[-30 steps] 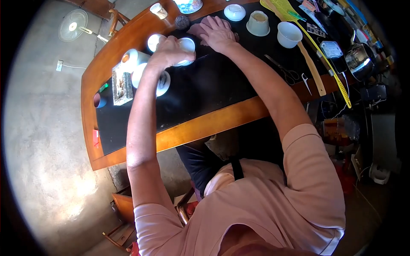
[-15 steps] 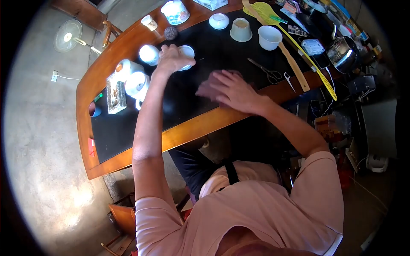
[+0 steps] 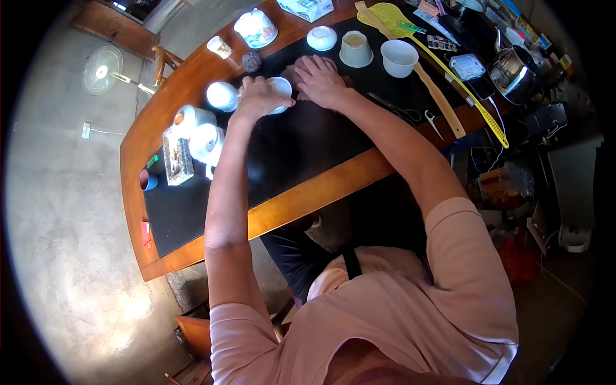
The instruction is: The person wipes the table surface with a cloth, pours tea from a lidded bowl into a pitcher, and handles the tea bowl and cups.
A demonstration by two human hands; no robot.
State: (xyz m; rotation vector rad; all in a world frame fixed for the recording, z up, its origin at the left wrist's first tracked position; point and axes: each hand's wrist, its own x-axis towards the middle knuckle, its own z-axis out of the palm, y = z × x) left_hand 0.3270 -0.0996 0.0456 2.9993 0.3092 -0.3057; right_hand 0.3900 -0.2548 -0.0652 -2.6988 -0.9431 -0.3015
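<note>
My left hand (image 3: 258,98) is closed on a small white cup (image 3: 280,88) at its right side, the thumb along the near rim. My right hand (image 3: 321,82) holds a brownish cloth (image 3: 290,74) under its palm and fingers, down on the black mat (image 3: 308,138). Part of the cloth sticks out left of the fingers. A round white vessel (image 3: 222,97) stands just left of my left hand. Beyond the hands are a dark textured ball (image 3: 251,62) and a small white bowl (image 3: 321,38); an upturned pale cup (image 3: 355,51) stands to the right.
White teapots (image 3: 206,142) and a patterned box (image 3: 178,157) stand on the left. On the right lie scissors (image 3: 401,110), a wooden stick (image 3: 439,99) and a yellow fly swatter (image 3: 471,96), near a white bowl (image 3: 399,59). A metal kettle (image 3: 515,78) stands at the far right.
My right hand has swept the cloth away from the table's near edge, up and left, beside the cup. My left hand stays on the cup. The view has shifted slightly.
</note>
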